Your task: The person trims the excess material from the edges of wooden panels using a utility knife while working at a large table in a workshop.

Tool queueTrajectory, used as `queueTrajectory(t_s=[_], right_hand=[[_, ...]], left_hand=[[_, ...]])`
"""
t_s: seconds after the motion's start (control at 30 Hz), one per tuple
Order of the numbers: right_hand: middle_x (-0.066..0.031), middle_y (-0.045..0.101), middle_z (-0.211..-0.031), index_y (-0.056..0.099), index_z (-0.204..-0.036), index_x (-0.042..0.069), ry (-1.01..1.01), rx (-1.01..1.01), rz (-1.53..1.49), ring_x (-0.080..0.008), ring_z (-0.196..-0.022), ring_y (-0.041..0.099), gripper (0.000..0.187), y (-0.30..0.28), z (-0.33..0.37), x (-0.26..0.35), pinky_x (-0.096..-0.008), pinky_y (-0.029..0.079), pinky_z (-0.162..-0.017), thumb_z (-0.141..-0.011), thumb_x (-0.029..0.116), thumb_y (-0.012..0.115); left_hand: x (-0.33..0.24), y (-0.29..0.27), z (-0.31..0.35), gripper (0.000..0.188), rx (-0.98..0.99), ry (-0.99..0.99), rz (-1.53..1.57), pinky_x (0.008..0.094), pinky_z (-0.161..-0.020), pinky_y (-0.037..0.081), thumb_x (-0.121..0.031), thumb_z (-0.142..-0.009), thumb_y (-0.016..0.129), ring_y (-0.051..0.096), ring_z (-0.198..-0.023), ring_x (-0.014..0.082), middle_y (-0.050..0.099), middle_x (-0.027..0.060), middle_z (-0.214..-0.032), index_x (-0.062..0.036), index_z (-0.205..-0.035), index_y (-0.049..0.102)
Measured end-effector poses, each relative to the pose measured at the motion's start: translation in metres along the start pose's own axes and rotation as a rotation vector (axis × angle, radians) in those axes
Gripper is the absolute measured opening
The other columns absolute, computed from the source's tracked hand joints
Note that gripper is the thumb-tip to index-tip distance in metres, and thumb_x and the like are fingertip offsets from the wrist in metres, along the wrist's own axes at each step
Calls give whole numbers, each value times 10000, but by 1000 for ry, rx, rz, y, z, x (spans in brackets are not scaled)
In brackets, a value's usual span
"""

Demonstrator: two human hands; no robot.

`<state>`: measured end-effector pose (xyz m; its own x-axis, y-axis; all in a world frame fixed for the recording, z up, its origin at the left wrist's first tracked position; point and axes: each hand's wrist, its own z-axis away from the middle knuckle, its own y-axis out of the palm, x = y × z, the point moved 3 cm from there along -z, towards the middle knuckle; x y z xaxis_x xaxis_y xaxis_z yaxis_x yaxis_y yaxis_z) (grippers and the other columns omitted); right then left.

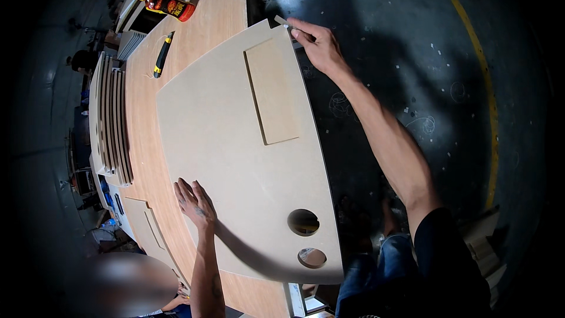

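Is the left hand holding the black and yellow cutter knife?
No, the left hand rests on the beige board, while the cutter knife lies apart from it on the wooden tabletop.

1. We see a short black sleeve (450,253) that stops near the elbow of the right arm (382,135).
2. We see blue jeans (395,254), pale in some spots and dark in others.
3. We see a small dark mark (200,211), like a tattoo, on the bare left hand (193,201).
4. We see another faint mark (216,286) on the left forearm (206,259).
5. We see a bare right hand (321,50).
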<state>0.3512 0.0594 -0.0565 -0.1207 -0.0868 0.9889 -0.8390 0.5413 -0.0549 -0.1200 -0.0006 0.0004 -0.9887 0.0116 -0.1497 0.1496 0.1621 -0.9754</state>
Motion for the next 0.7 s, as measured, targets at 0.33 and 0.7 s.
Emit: queueTrajectory(t_s=[0.33, 0.7], right_hand=[[-179, 683, -1099, 660, -1181, 36, -299, 28, -133, -248, -1024, 671, 282, -12, 123, 4, -329, 530, -865, -922, -5, 557], [-128, 705, -1042, 663, -1141, -5, -265, -50, -13, -150, -856, 649, 228, -5, 57, 3, -250, 487, -766, -924, 34, 603]], left_hand=[[4, 2, 0, 632, -24, 19, 9, 483, -1130, 198, -462, -1015, 360, 281, -1396, 392, 300, 252, -1507, 7, -1438, 368], [9, 4, -2, 653, -38, 65, 53, 498, -1120, 225, -486, -1009, 360, 295, -1386, 405, 314, 265, -1494, 14, -1428, 378]])
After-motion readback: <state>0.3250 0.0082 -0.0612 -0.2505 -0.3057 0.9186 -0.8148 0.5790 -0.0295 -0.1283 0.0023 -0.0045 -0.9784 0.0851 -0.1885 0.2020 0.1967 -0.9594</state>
